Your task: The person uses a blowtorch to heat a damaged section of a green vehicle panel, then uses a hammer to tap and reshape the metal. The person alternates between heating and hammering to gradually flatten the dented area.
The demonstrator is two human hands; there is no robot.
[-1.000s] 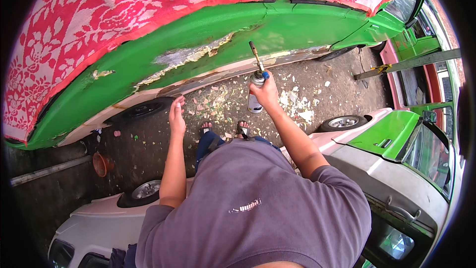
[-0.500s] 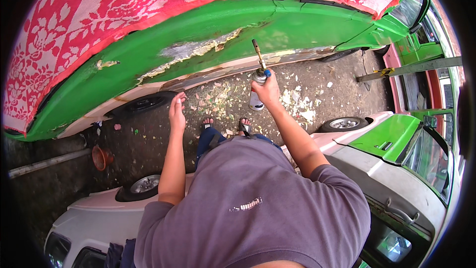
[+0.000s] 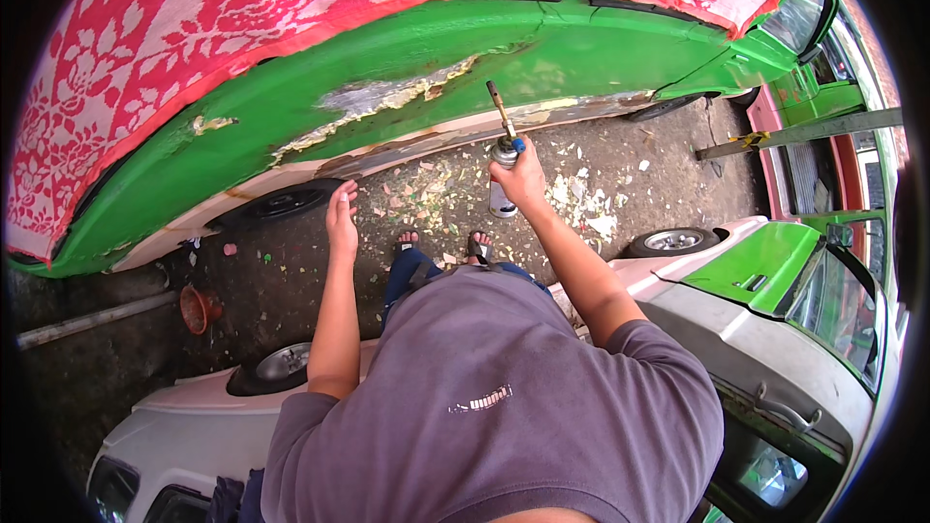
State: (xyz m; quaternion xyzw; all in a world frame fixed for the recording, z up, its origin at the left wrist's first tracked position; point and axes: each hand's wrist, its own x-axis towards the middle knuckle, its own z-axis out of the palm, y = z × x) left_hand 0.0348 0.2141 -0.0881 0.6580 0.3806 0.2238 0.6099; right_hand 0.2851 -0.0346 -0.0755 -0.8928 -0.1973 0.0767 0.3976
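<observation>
A blowtorch [image 3: 505, 148] juts forward over the yard, the right hand [image 3: 521, 179] clamped around its can, just below a blue knob [image 3: 518, 144]. From those fingers, the nozzle [image 3: 501, 107] rises toward eleven o'clock while the can's base shows toward seven; the can's long axis runs nearly twelve to six, the nozzle canted left of it. The dark tip points toward a car's green side [image 3: 581, 48], a ragged peeling patch [image 3: 387, 94] lying at nine o'clock from it; whether tip and panel touch cannot be told. Well apart from the blowtorch, the left hand [image 3: 341, 220] is raised empty, fingers off the thumb, at eight o'clock from the right, a dark wheel [image 3: 276, 203] toward nine. Pale flakes [image 3: 426, 196] litter the ground; a red-and-white floral cloth [image 3: 252, 10] drapes the car toward eleven.
</observation>
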